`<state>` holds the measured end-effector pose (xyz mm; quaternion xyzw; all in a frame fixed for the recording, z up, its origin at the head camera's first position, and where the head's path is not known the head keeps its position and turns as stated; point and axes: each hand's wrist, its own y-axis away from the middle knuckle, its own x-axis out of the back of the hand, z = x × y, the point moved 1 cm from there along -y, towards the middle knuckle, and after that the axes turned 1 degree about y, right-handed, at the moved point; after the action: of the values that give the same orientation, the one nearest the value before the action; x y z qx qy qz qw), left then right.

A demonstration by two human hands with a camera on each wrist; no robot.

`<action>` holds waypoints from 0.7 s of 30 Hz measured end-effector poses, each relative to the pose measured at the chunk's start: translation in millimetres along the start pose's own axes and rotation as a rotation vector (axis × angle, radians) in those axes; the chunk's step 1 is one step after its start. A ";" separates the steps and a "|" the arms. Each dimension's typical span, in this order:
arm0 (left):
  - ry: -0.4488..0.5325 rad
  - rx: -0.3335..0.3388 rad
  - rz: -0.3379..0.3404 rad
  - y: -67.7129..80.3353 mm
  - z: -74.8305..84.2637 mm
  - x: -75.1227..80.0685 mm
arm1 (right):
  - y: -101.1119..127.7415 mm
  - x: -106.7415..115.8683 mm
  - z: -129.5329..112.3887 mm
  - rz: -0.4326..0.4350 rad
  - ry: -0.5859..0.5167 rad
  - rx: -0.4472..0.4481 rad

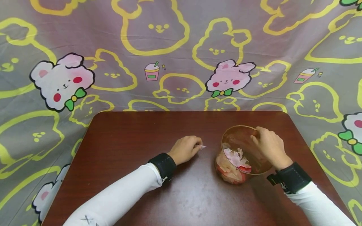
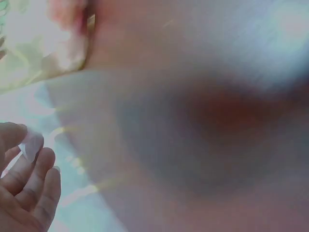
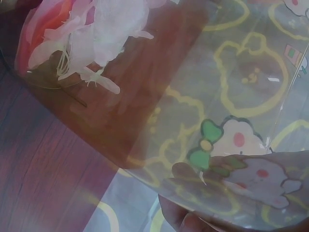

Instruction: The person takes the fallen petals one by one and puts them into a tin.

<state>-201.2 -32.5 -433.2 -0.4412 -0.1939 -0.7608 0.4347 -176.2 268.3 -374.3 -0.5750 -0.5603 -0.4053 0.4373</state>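
Clear cup (image 1: 245, 153) stands on the brown table (image 1: 135, 138), right of centre, partly filled with pink and white petals (image 1: 236, 158). Right hand (image 1: 270, 147) grips its far rim, fingers curled over the edge. Left hand (image 1: 185, 149) rests beside it, pinching one pale petal (image 1: 202, 146). Petals judged featherlight, soft, easily creased: fingertip pinch only. Cup judged thin, light, tip-prone: hold at the wall
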 end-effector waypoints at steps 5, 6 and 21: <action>0.010 -0.012 0.086 -22.6 10.3 34.0 | 0.1 0.2 0.6 -0.001 -0.005 0.002; 0.014 -0.013 0.103 -26.9 13.9 40.5 | 0.0 0.0 0.9 -0.003 -0.006 0.003; -0.047 -0.152 -0.005 -62.5 101.6 59.0 | -0.6 -2.0 2.0 0.006 -0.007 0.006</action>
<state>-215.8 41.7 -323.7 -0.4900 -0.1467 -0.7639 0.3936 -177.0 269.6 -376.7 -0.5766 -0.5613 -0.4005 0.4383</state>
